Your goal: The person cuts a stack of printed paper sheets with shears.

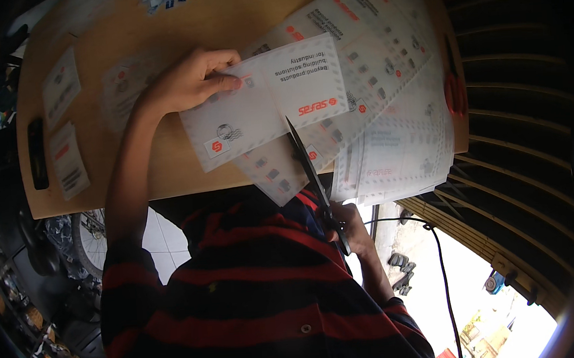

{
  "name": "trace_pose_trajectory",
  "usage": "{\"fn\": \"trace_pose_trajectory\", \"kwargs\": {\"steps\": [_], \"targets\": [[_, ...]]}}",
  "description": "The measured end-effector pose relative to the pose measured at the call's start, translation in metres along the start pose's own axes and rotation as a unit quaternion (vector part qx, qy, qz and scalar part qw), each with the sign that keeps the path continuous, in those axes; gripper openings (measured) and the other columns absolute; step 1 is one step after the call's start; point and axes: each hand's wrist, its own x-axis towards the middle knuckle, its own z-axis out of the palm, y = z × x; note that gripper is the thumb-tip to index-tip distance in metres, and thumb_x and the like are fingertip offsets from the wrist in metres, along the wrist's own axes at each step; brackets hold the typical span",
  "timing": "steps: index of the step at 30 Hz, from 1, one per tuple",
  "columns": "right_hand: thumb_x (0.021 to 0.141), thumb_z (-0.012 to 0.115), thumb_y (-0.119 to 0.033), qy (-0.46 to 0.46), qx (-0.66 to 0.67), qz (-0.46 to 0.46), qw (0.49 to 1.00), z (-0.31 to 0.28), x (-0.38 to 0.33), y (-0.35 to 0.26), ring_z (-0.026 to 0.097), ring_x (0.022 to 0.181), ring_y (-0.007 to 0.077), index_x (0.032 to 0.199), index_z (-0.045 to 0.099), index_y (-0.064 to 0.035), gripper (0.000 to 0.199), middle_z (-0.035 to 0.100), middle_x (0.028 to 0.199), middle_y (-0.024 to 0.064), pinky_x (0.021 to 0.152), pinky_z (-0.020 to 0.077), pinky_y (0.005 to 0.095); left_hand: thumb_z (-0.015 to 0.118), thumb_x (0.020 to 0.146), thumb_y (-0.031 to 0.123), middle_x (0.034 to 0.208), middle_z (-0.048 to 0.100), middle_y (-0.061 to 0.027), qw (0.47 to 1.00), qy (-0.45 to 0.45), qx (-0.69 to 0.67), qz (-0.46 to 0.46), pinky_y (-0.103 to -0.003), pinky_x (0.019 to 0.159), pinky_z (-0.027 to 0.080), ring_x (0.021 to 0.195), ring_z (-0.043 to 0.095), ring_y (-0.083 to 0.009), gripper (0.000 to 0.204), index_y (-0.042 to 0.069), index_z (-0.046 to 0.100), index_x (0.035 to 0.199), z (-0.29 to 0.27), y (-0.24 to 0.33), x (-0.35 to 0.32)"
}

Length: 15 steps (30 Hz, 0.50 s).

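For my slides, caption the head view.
Left hand holds a translucent white rectangular sheet; right hand holds long black scissors at its edge.

Smooth wooden table [107, 32], matt papery sheet [263, 107], metal scissors [319, 185]

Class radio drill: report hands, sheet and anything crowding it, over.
Left hand pinching printed sheet at far edge. Right hand on scissors, blades overlapping sheet's near edge. More sheets crowding its right side.

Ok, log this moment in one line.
left hand: pinching translucent white printed sheet; right hand: holding long black scissors; scissors: across sheet's edge
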Motion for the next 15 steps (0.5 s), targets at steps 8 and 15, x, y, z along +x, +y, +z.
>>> {"fn": "trace_pose_trajectory", "kwargs": {"steps": [8,15], "targets": [[0.064,0.061,-0.080,0.021,0.001,0.034,0.999,0.007,0.002,0.002,0.048,0.058,0.0101,0.083,0.060,0.0022,0.084,0.052,0.063,0.0010,0.052,0.0364,0.0280,0.063,0.088,0.014,0.077,0.068,-0.0063,1.000,-0.012,0.007,0.016,-0.026,0.057,0.044,0.061,0.054,-0.0081,0.017,0.001,0.058,0.095,0.005,0.002,-0.001],[0.067,0.059,-0.080,0.036,-0.001,0.036,0.999,0.014,0.006,0.003,0.050,0.057,0.0101,0.080,0.059,0.0014,0.082,0.053,0.062,0.0020,0.051,0.0384,0.0288,0.062,0.088,0.011,0.073,0.066,-0.0072,0.999,-0.004,0.004,0.034,-0.027,0.056,0.044,0.060,0.054,-0.0094,0.014,0.000,0.057,0.094,0.009,0.003,-0.002]]}}
